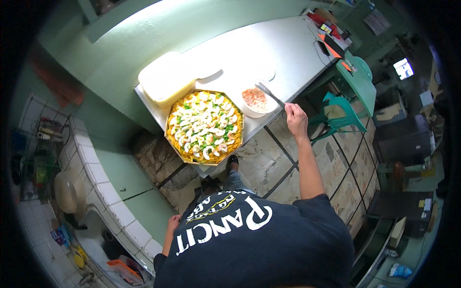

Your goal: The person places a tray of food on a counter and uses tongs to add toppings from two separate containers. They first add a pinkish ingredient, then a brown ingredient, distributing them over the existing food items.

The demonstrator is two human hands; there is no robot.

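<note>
White bowl (251,114) on table (293,48), beside octagonal noodle tray (175,151); right hand (297,119), closed round utensil (274,98) at bowl's rim; left hand (174,222), lowered, grip and contents untellable; apparent risk: tray, at table's corner, could tip if the body bumps it

Long white surface (297,50) set against a green wall (230,21), glare whitening its middle. At the near end, an octagonal tray (175,150) of yellow food topped with white slices and green bits; just beyond it, a pale tub (169,100); to the right, a white bowl (254,114). Far end: a dark flat object (322,48).
</note>
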